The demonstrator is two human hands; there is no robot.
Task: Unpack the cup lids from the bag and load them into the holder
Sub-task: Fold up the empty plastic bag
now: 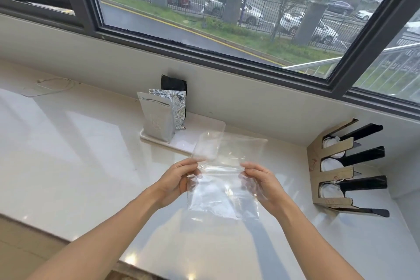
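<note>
A clear plastic bag [221, 191] hangs flat above the white counter, folded over at its top edge. My left hand [179, 179] pinches its left side and my right hand [259, 183] pinches its right side. No lids show inside the bag. At the right, a cardboard and black holder [334, 163] leans against the wall, with white cup lids [329, 190] sitting in its three slots.
A white tray [193, 141] at the back holds a silver pouch [156, 118], a crumpled foil bag [178, 107] and a black bag [173, 84]. A thin white cord [54, 86] lies far left. The window wall runs behind; the counter's front edge is near me.
</note>
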